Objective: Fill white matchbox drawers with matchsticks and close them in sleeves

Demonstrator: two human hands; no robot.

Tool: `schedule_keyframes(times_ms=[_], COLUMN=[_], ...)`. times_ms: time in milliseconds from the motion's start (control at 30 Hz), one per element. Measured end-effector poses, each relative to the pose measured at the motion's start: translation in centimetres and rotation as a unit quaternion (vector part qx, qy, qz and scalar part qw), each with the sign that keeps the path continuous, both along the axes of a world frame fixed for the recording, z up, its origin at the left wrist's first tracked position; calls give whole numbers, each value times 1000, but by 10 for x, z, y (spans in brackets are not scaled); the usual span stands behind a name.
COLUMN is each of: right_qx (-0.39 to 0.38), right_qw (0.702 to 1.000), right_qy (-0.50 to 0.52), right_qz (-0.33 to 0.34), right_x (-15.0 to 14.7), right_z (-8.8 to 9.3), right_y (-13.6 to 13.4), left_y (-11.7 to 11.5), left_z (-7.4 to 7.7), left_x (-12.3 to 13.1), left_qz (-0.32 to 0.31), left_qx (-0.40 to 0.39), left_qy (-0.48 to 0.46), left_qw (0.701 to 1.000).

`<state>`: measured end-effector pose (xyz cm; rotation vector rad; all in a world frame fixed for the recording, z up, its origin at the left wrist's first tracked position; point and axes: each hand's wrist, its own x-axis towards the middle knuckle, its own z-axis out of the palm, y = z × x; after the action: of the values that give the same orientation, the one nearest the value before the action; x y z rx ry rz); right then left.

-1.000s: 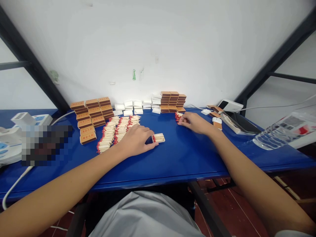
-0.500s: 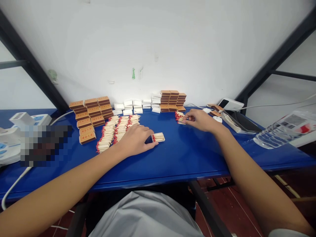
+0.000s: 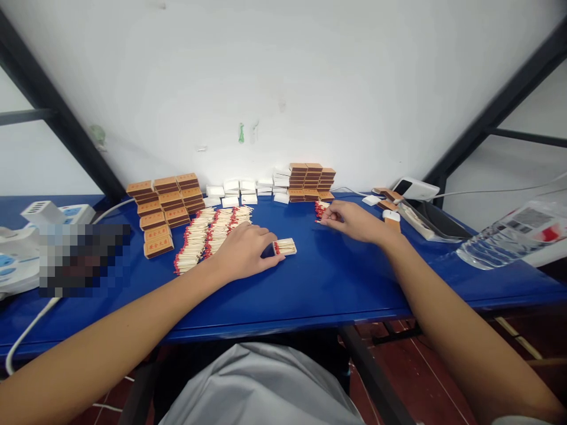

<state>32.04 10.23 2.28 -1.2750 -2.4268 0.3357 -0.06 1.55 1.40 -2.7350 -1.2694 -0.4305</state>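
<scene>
My left hand (image 3: 243,251) rests on the blue table (image 3: 328,283), its curled fingers holding an open matchbox tray (image 3: 284,247) filled with red-tipped matches. My right hand (image 3: 352,220) lies farther back, fingers pinched on matches from a small loose pile (image 3: 321,209). A long spread of loose matches (image 3: 208,234) lies left of my left hand.
Stacks of orange matchboxes (image 3: 166,203) stand back left and more orange matchboxes (image 3: 310,181) at back centre, with white inner trays (image 3: 239,190) between. A power strip (image 3: 57,215) and cable sit left. A phone (image 3: 432,218), a white device (image 3: 414,189) and a plastic bottle (image 3: 509,236) lie right.
My right hand shifted slightly left and nearer over the small match pile. My left hand and the tray stayed put.
</scene>
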Motion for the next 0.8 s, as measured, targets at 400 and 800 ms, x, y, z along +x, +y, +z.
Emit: schedule_keyframes(times_ms=[400, 800], right_qx=[28, 95], right_qw=[990, 995], right_qy=[6, 18], right_qz=[139, 36], right_x=[-74, -35], right_z=[-1, 2], right_y=[-60, -25], left_y=[2, 2], left_z=[0, 2], left_x=[1, 0], left_qz=[-2, 15], left_qx=[3, -3], left_qy=[-6, 2], left_qw=[1000, 1000])
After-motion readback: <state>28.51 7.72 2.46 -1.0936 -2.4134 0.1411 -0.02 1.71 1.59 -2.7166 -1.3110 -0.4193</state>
